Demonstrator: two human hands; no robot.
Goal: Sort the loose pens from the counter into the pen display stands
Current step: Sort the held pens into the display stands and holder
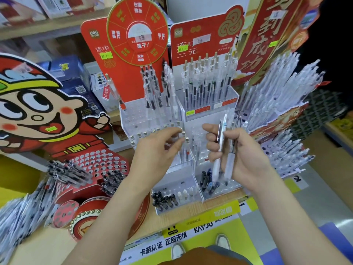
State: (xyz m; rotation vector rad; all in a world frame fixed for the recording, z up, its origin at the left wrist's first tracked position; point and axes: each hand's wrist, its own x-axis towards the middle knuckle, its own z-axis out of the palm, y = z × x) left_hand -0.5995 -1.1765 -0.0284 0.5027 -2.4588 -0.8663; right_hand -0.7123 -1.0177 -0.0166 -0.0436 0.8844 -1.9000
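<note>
Cartoon cutout on L w/ blue boxes behind; yellow banner below

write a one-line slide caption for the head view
Right hand grips loose pens while the left hand hovers at a clear display stand.

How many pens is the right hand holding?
2: a white pen with a dark clip, and a frosted pen beside it. The right hand may hide another.

Pale pens upright before clear stands
</note>
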